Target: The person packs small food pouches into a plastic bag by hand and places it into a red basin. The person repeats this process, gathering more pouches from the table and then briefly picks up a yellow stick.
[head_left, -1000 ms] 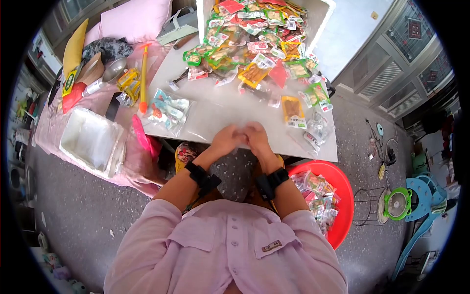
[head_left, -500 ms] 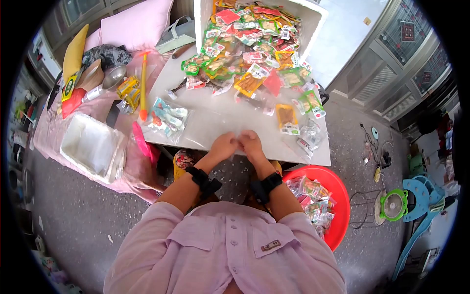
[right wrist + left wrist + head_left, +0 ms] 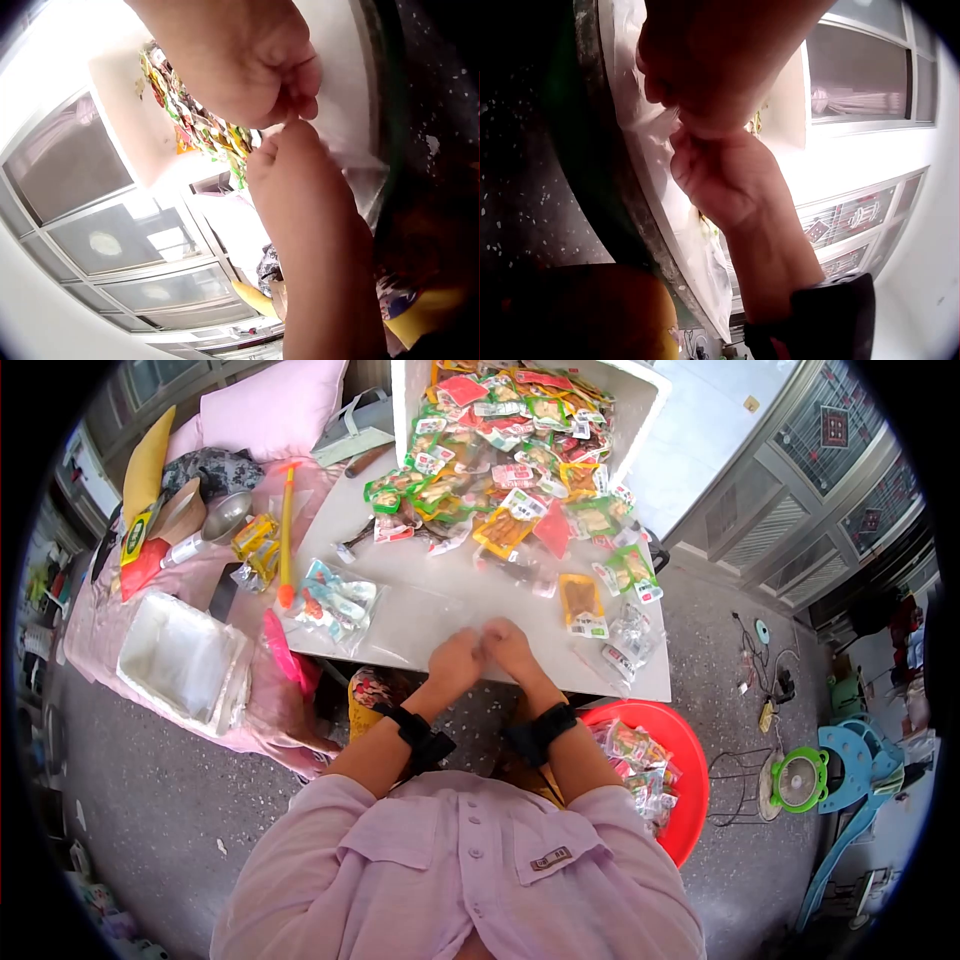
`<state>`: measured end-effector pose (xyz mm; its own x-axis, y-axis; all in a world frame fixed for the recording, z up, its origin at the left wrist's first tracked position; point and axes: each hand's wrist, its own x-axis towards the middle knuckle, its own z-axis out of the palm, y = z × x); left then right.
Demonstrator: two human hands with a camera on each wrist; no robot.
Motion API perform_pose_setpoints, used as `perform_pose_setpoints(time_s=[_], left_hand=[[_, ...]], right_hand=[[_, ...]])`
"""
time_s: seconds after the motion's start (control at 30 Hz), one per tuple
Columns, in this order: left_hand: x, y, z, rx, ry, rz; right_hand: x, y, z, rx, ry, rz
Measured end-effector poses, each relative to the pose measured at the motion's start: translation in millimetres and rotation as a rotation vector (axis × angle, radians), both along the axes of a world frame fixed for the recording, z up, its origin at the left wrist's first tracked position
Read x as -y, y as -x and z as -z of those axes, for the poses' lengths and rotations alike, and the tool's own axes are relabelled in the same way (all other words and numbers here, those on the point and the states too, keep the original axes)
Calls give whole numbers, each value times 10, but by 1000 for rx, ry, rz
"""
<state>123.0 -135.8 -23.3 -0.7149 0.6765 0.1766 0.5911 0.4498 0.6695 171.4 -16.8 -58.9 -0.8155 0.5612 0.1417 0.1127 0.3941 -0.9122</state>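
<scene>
At the table's near edge, my left hand (image 3: 456,663) and right hand (image 3: 509,648) meet with curled fingers. Between them they pinch a thin clear plastic bag (image 3: 646,126), best seen in the left wrist view. Its film (image 3: 365,180) also hangs below the fingers in the right wrist view. The fingertips are largely hidden by the hands themselves. Left of the hands lies a clear bag with blue-and-white packets (image 3: 338,598). To the right are a yellow snack packet (image 3: 582,604) and some clear-wrapped packets (image 3: 632,642).
A white foam box (image 3: 655,405) lies on its side at the back of the table (image 3: 430,595), spilling many snack packets (image 3: 505,480). A red basin (image 3: 690,785) of packets stands below right. On the pink-covered surface at left sit an empty foam tray (image 3: 180,660) and a yellow-handled tool (image 3: 287,535).
Both hands have drawn slightly nearer the body and stay close together, the knuckles now side by side. The head view has shifted a little.
</scene>
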Motion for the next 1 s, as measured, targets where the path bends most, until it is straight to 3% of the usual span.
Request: perform_pose_setpoints(time_s=[0.07, 0.13, 0.3, 0.4, 0.47, 0.63, 0.77, 0.83, 0.87, 0.93, 1.0], left_hand=[[-3, 88, 38, -91, 20, -18], [-11, 116, 67, -92, 65, -25], [-40, 96, 231, -117, 97, 15], [-71, 69, 234, -141, 109, 12], [-70, 63, 223, -155, 127, 28], [-55, 45, 180, -167, 126, 57], [-53, 37, 195, -228, 114, 95], [-55, 7, 197, -261, 94, 80], [-58, 8, 189, -281, 83, 72], [-53, 13, 189, -280, 100, 70], [-54, 8, 194, -278, 105, 70]], right_hand=[[-268, 21, 72, 48, -21, 66], [-576, 37, 1, -28, -414, 291], [-1151, 93, -81, 124, -666, 625], [-1268, 205, -152, 545, -485, 585], [-1541, 333, 189, 649, -568, 466], [-1486, 424, 218, 585, -718, 284], [-1260, 400, 7, 549, -1058, 89], [-1189, 425, 61, 399, -832, 219], [-1162, 494, 108, 251, -521, 388], [-1053, 491, -35, 154, -112, 491], [-967, 370, -267, 266, 69, 391]])
